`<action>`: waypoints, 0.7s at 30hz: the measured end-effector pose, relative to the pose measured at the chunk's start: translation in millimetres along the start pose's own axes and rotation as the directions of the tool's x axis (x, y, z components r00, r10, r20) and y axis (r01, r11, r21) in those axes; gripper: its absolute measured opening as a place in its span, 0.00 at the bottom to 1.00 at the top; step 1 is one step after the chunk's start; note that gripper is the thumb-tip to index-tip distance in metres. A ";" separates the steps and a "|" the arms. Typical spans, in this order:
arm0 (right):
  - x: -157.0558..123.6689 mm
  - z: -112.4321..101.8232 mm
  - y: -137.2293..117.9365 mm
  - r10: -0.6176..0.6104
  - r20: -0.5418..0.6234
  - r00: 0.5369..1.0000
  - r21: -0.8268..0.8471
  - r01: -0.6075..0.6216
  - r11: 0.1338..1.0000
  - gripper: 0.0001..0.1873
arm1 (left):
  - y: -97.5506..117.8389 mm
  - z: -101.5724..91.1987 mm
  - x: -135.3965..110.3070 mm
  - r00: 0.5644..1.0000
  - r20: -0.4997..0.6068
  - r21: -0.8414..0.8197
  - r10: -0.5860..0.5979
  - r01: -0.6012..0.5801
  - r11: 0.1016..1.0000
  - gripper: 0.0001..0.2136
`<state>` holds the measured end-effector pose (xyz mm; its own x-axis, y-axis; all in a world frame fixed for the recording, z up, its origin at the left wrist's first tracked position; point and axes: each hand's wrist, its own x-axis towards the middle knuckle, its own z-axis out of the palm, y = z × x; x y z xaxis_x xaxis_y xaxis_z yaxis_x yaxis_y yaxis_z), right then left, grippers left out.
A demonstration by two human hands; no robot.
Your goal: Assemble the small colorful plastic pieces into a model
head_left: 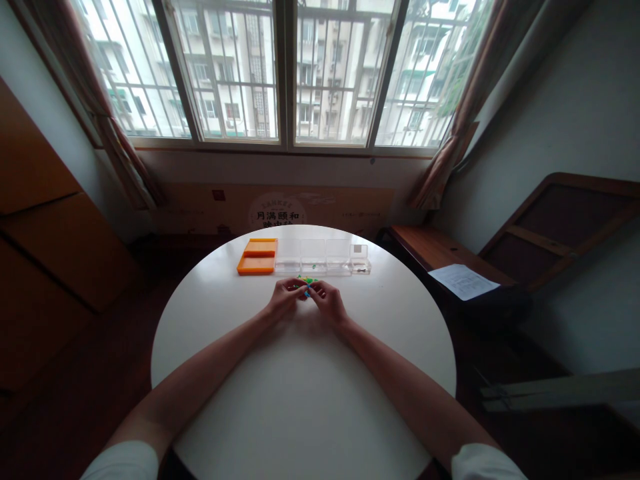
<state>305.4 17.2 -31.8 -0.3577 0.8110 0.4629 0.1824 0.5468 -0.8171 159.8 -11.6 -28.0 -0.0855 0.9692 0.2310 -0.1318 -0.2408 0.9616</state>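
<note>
Pinching a small blue plastic piece (307, 293) between closed fingertips of left hand (287, 294) and right hand (329, 299), equally near both; long axis too small to make out. Just beyond the fingertips, small green and yellow plastic pieces (305, 279). Farther ahead of both, a clear compartmented plastic tray (314, 272); ahead-left of left hand, a shallow orange plastic tray (256, 271). Open room outward of each hand on the round white bench (300, 400), curved edge well apart.

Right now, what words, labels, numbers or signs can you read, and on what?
"月满颐和": tan panel behind the table.
Line below it: cut off by the table edge, not readable for certain.
Panel's other print: too small or blurred.
Paper at right: print too small.
</note>
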 end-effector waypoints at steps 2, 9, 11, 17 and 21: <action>-0.2 0.0 -0.2 0.001 0.001 1.000 -0.001 -0.001 1.000 0.13 | 0.3 0.5 -0.3 1.000 -0.004 0.001 0.001 -0.001 1.000 0.14; -0.1 0.4 -0.7 0.008 -0.002 1.000 -0.008 -0.008 1.000 0.12 | -0.8 -0.3 0.0 1.000 0.008 0.002 0.004 -0.004 1.000 0.13; 0.1 0.7 -0.2 0.007 -0.008 1.000 -0.007 -0.007 1.000 0.12 | -1.0 -0.7 0.1 1.000 0.012 0.004 0.009 -0.009 1.000 0.13; 0.5 0.9 0.9 0.006 -0.024 1.000 0.012 -0.006 1.000 0.13 | -1.2 -0.6 0.1 1.000 0.008 0.004 0.009 -0.009 1.000 0.14; 0.3 0.7 0.3 0.013 -0.033 0.999 0.011 -0.013 1.000 0.14 | -0.8 0.2 0.3 1.000 -0.003 0.007 0.003 -0.003 1.000 0.15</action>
<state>304.7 17.5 -32.1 -0.3252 0.8245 0.4631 0.1767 0.5340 -0.8268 160.1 -11.2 -28.6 -0.0892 0.9684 0.2331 -0.1246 -0.2431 0.9620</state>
